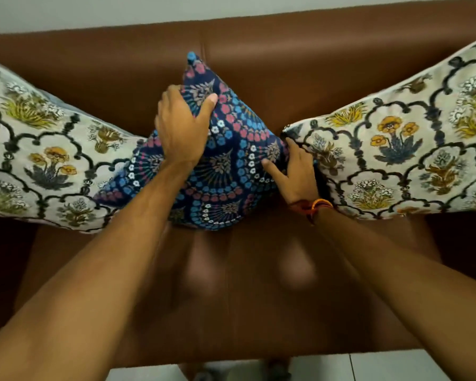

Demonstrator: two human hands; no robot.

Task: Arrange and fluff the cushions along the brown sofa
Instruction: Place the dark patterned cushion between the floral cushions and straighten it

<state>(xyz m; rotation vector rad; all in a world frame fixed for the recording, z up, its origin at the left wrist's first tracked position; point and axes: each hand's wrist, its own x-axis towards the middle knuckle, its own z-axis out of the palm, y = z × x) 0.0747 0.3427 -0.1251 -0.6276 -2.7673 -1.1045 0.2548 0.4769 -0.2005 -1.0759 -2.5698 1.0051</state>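
A dark blue cushion [226, 158] with pink and blue flower rings stands on one corner in the middle of the brown sofa [286, 67], leaning on the backrest. My left hand [180, 125] clasps its upper left edge, thumb over the front. My right hand [293, 171] presses its right corner, fingers tucked behind the edge. A cream floral cushion [47, 155] leans at the left and touches the blue one. A second cream floral cushion [396, 149] leans at the right, its corner beside my right hand.
The sofa seat [245, 284] stretches in front of the cushions to its front edge. Pale floor tiles [327, 367] show below it. A light wall [121, 9] runs behind the backrest. A red and orange thread band circles my right wrist.
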